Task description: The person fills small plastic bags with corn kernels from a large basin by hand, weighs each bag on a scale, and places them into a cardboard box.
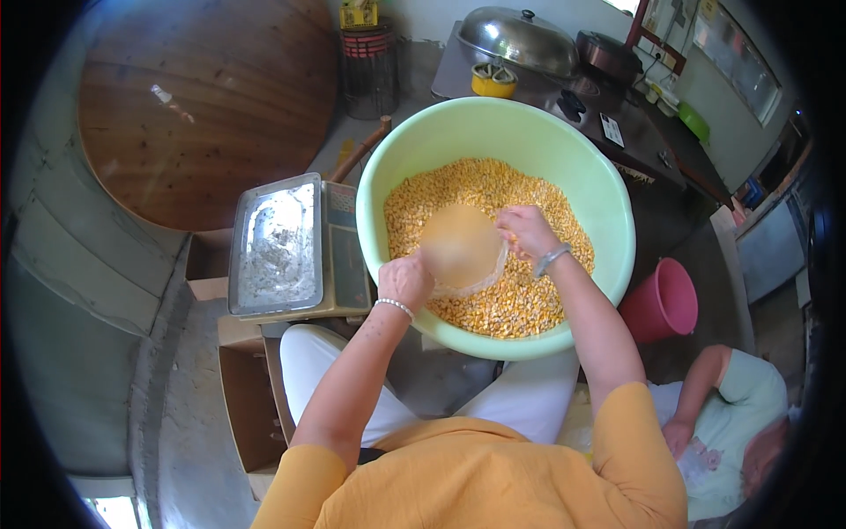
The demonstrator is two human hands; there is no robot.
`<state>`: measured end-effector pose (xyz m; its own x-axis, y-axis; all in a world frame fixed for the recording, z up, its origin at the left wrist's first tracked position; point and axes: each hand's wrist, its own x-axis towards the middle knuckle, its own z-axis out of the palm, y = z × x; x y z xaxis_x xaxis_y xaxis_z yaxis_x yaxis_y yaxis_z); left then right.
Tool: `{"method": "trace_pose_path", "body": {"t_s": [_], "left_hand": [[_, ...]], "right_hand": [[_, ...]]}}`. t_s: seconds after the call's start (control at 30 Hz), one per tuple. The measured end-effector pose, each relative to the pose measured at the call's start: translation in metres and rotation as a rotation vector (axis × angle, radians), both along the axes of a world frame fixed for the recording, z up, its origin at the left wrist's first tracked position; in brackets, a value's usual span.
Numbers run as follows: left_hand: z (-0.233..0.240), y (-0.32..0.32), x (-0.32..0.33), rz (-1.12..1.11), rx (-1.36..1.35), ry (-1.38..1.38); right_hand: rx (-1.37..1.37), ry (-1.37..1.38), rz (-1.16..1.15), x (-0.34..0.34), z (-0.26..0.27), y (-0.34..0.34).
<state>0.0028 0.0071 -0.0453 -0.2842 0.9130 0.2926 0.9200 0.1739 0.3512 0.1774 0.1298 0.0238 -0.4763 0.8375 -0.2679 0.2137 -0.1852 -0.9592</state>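
A large pale green plastic tub (pixel 611 218) holds loose yellow corn kernels (pixel 522 307). Above the kernels is a round, translucent plastic item (pixel 461 246) with a clear, crinkled edge; whether it is a bag or a container cannot be told. My left hand (pixel 404 281), with a beaded bracelet at the wrist, grips its lower left edge over the tub's near rim. At its upper right edge, my right hand (pixel 527 230) pinches the plastic between thumb and fingers, with a bangle on that wrist. The kernels show hazily through the plastic.
A scale with a metal pan (pixel 277 244) adjoins the tub's left side. A pink bucket (pixel 661 301) is at right, near another person (pixel 733 423). A dark table (pixel 598 99) bears a metal lid (pixel 519 40); an open cardboard box (pixel 248 403) lies lower left.
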Motion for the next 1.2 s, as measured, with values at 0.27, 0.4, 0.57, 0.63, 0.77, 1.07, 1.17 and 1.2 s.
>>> {"method": "trace_pose_path", "body": {"t_s": [0.27, 0.4, 0.57, 0.63, 0.77, 1.07, 1.17, 1.2], "left_hand": [[-0.001, 0.001, 0.001, -0.076, 0.086, -0.055], [-0.003, -0.002, -0.005, -0.076, 0.090, -0.047], [0.001, 0.000, 0.000, -0.049, 0.120, -0.083], [0.003, 0.001, 0.003, -0.049, 0.112, -0.085], [-0.002, 0.002, 0.000, -0.038, 0.087, -0.077], [0.002, 0.000, 0.002, -0.006, 0.098, -0.127], [0.001, 0.001, 0.003, 0.006, 0.118, -0.141], [0.000, 0.000, 0.002, 0.009, 0.114, -0.133]], "right_hand": [[-0.057, -0.221, 0.086, -0.081, -0.120, 0.005], [0.358, -0.270, 0.219, -0.080, -0.094, -0.004], [0.686, -0.408, 0.210, -0.033, -0.082, -0.009], [0.891, -0.557, 0.426, -0.010, -0.092, -0.011], [1.030, -0.538, 0.547, 0.005, -0.079, -0.025], [0.458, -0.247, -0.249, 0.037, -0.067, 0.020], [0.796, -0.608, -0.226, 0.056, -0.110, 0.026], [0.781, -0.762, -0.141, 0.054, -0.112, 0.015]]}}
